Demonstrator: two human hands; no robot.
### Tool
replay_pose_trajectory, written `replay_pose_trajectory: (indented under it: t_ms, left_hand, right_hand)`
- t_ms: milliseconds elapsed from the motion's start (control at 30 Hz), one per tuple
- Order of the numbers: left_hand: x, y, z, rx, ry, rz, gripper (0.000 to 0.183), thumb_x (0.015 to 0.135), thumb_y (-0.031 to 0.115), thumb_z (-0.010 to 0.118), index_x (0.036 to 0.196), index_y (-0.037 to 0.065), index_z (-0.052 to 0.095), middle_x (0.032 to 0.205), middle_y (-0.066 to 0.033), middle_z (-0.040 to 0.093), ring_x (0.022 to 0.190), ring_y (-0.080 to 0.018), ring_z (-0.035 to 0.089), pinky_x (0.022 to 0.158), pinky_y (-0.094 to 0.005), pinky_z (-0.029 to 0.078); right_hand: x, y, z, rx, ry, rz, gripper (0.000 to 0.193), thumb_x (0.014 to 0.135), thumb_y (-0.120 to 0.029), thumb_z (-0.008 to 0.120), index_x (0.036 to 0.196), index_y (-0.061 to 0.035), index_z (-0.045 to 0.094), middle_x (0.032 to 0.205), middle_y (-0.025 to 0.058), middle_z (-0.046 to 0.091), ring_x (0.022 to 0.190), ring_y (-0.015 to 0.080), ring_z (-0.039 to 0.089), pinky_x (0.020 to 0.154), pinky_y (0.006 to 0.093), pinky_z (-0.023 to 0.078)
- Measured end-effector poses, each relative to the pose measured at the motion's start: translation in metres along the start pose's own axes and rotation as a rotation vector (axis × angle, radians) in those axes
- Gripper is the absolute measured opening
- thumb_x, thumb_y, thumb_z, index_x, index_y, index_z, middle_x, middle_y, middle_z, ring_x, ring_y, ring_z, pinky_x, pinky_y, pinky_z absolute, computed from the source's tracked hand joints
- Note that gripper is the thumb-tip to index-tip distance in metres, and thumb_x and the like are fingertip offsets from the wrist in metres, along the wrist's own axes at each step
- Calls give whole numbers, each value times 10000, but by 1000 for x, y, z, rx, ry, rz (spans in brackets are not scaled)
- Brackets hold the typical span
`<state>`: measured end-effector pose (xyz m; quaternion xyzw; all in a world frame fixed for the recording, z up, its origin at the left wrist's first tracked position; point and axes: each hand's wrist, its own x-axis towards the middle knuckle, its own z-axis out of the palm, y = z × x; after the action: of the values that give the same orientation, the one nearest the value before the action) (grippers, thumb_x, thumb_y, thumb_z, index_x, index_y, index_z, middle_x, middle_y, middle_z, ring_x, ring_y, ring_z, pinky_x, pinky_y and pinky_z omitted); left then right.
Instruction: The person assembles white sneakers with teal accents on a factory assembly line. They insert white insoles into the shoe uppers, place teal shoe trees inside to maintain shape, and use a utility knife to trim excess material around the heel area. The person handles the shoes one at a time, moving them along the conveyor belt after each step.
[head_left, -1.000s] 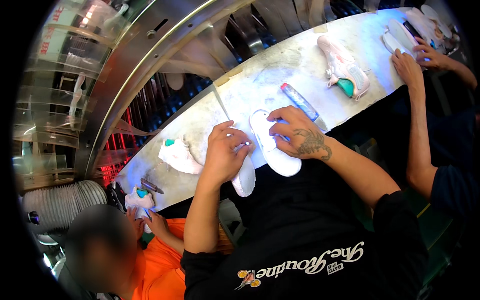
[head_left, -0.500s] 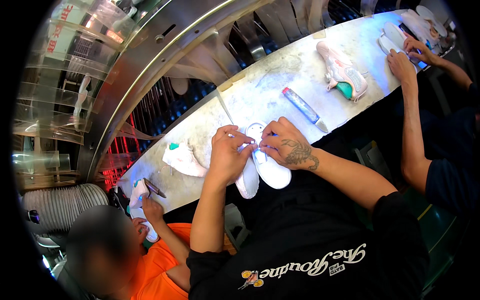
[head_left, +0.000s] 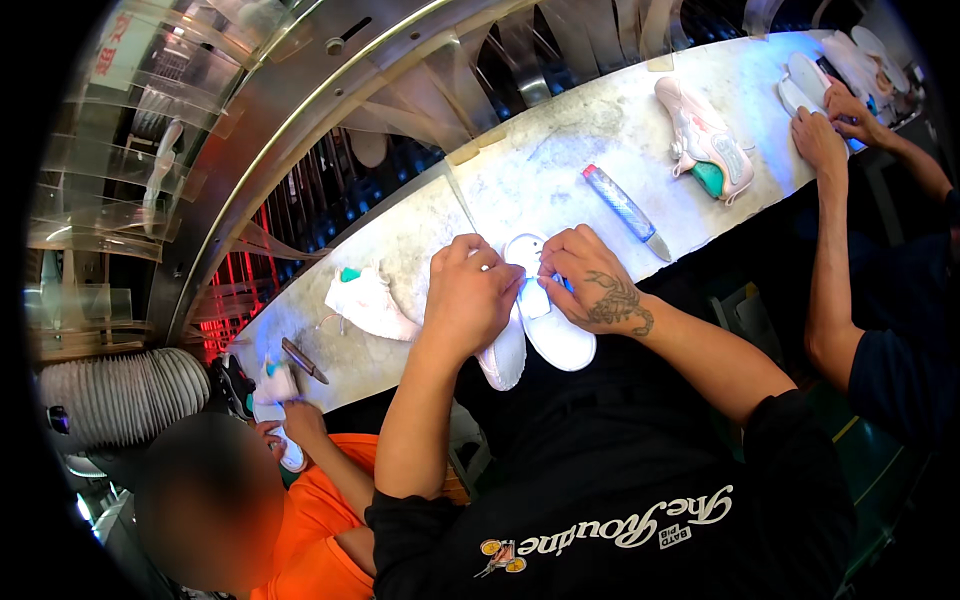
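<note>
Two white shoe soles lie at the near edge of the pale worktop, directly under my hands. The right-hand sole (head_left: 562,340) shows its inner side, with a small rectangle on it. My left hand covers much of the left-hand sole (head_left: 505,358). Over the soles, my left hand (head_left: 468,295) and my right hand (head_left: 592,280) meet fingertip to fingertip, both pinched. Whatever small pale thing they hold is too small to make out. Beyond my right hand rests a knife (head_left: 622,208) with a wrapped, red-ended handle. A pale shoe upper (head_left: 368,308) lies left of my left hand.
Farther right on the worktop (head_left: 570,140) is a pink-white shoe upper (head_left: 705,145) with a green lining. A co-worker's hands (head_left: 835,125) handle soles at the far right. At left, an orange-sleeved person (head_left: 330,500) holds a sole near a brown pen-like tool (head_left: 304,361). Plastic strips (head_left: 400,185) hang behind.
My fingertips have drawn closer together above the soles. The whole scene has shifted slightly to the right. At left, the co-worker's shoe upper has moved away from the brown tool.
</note>
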<state>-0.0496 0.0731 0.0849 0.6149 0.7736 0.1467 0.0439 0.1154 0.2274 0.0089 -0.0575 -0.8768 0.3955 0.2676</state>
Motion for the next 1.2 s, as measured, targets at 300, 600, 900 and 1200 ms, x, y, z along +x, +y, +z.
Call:
replay_pose_trajectory:
  t_ms: [300, 600, 900, 1200]
  left_hand:
    - [7, -3, 2, -47, -57, 4, 176, 828, 154, 878, 1004, 153, 890, 998, -27, 777, 1160, -314, 640, 1013, -478, 512]
    - [9, -10, 4, -194, -77, 41, 145, 819, 123, 877, 964, 124, 873, 968, -23, 764, 1138, -314, 632, 1030, -479, 482]
    - [15, -13, 3, -213, -156, 54, 107, 837, 124, 847, 942, 104, 857, 967, -50, 773, 1174, -326, 616, 1075, -480, 446]
    - [-26, 11, -4, -91, 319, 54, 574, 822, 21, 860, 1366, 162, 746, 1376, -127, 649, 1305, -348, 617, 1135, -561, 451]
  right_hand:
    - [2, 1, -3, 5, -39, -22, 103, 926, -80, 777, 1009, -56, 722, 1137, 118, 669, 1034, 345, 593, 946, 447, 508]
    - [1, 3, -3, 39, -53, 10, 84, 929, -85, 785, 987, -75, 726, 1132, 88, 664, 1038, 336, 583, 937, 444, 507]
    - [2, 4, 3, 13, -19, 16, 86, 927, -99, 796, 982, -71, 736, 1137, 97, 668, 1006, 338, 601, 922, 448, 522]
    - [-12, 0, -30, 140, -55, 60, 364, 880, -102, 875, 1202, -23, 726, 1367, 172, 608, 1136, 327, 710, 969, 408, 601]
